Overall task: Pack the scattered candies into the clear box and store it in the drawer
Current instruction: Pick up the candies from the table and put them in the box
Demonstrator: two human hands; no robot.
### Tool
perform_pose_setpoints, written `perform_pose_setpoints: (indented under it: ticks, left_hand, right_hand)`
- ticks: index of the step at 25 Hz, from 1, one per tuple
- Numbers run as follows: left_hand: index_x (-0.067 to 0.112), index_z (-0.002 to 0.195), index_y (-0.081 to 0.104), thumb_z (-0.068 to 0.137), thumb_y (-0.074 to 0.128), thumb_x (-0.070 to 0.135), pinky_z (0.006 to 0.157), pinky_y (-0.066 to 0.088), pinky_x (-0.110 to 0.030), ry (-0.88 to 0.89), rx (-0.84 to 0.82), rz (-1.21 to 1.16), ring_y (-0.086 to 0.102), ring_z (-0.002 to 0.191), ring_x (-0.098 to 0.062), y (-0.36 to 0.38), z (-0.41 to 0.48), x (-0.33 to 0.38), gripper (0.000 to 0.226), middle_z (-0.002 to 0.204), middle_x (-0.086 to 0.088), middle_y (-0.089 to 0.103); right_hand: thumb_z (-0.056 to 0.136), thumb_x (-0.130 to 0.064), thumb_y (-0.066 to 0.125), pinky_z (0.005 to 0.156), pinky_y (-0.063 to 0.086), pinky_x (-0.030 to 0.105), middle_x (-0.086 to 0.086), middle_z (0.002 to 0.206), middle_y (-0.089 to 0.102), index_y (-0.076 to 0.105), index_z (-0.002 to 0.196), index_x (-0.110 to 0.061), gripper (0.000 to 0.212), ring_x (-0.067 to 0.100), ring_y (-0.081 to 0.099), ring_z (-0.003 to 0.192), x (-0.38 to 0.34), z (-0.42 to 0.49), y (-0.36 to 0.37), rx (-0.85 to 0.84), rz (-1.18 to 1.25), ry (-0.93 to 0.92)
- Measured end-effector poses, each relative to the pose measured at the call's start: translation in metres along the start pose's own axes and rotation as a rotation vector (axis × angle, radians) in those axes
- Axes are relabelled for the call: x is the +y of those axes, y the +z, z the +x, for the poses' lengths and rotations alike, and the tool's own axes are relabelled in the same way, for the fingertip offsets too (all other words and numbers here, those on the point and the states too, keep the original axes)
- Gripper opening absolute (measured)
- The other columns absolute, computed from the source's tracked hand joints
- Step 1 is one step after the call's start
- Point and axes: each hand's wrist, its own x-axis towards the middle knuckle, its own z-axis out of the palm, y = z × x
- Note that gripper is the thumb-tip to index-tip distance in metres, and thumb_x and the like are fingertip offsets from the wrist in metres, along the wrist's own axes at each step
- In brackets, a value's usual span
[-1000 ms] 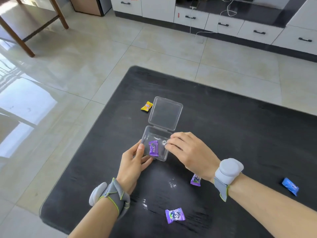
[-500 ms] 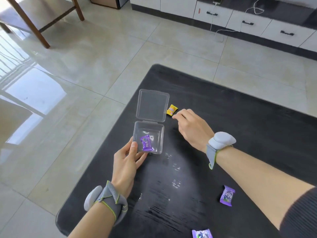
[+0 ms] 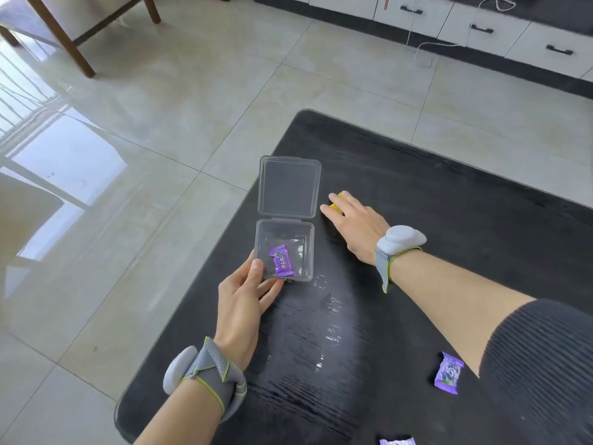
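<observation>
I am steadying the clear box [image 3: 284, 253] with my left hand [image 3: 244, 301], thumb pressing its near-left corner and fingers tucked under the near edge, so that grip is clamped on the box. The box is sitting near the 9 o'clock edge of the black tabletop [image 3: 449, 220], its lid [image 3: 289, 187] lying open flat toward 12 o'clock, and one purple candy [image 3: 281, 260] is already lying inside.

My right hand [image 3: 356, 224] is reaching out toward 12 o'clock, palm down, fingers stretched over the yellow candy [image 3: 336, 205] just at 3 o'clock of the lid. The fingertips are touching it, but I cannot tell whether that grip is closing on it yet or merely resting on top.

I am judging the candy to be light and small with a slick, crinkly wrapper, likely to skid on the glossy surface; pinching it by the body between thumb and forefinger looks safest. The box seems thin and light too, so it needs holding down. Another purple candy [image 3: 447, 374] is waiting at 4 o'clock, and a further one [image 3: 396, 440] is peeking in at 6 o'clock.
</observation>
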Motion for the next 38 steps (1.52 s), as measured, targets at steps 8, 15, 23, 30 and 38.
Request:
perform_pose_setpoints:
  ticks: [8,15,23,30,38]
  left_hand:
    - [0.013,0.132,0.065,0.106,0.047,0.023,0.095,0.057,-0.029,-0.039,-0.074,0.002,0.074,0.110,-0.026,0.019,-0.015,-0.010,0.033,0.117,-0.005,0.078]
    - [0.005,0.136,0.060,0.107,0.044,0.020,0.096,0.057,-0.030,-0.099,-0.102,0.012,0.073,0.111,-0.027,0.055,-0.048,-0.030,0.036,0.114,-0.004,0.078]
    - [0.013,0.138,0.060,0.108,0.039,0.022,0.098,0.057,-0.031,-0.148,-0.184,0.083,0.072,0.112,-0.024,0.104,-0.096,-0.059,0.037,0.120,-0.005,0.077]
    - [0.013,0.133,0.063,0.109,0.038,0.020,0.098,0.055,-0.034,-0.183,-0.266,0.140,0.073,0.111,-0.028,0.156,-0.133,-0.085,0.036,0.120,-0.012,0.076]
    - [0.017,0.124,0.067,0.109,0.039,0.020,0.085,0.062,-0.028,-0.172,-0.245,0.162,0.076,0.103,-0.028,0.189,-0.161,-0.110,0.033,0.107,-0.008,0.080]
  right_hand:
    - [0.091,-0.003,0.054,0.073,0.049,0.040,0.004,0.111,0.053,0.051,0.124,-0.016,0.036,0.028,0.048,0.100,0.006,-0.056,-0.004,0.072,0.030,0.122]
    - [0.099,-0.026,0.055,0.074,0.055,0.045,0.005,0.111,0.058,0.055,0.135,-0.013,0.039,0.029,0.060,0.094,0.016,-0.135,-0.033,0.322,0.387,0.284]
    - [0.096,-0.031,0.061,0.078,0.056,0.041,0.000,0.107,0.061,0.049,0.136,-0.019,0.044,0.021,0.062,0.094,0.002,-0.217,-0.055,0.408,0.505,0.239]
    - [0.094,-0.034,0.062,0.081,0.054,0.041,0.000,0.110,0.063,0.057,0.127,-0.017,0.037,0.021,0.060,0.100,0.021,-0.275,-0.052,0.383,0.511,0.276]
    - [0.096,-0.023,0.057,0.071,0.055,0.041,-0.002,0.104,0.058,0.060,0.112,-0.016,0.018,0.018,0.056,0.092,0.060,-0.335,-0.036,0.460,0.503,0.416]
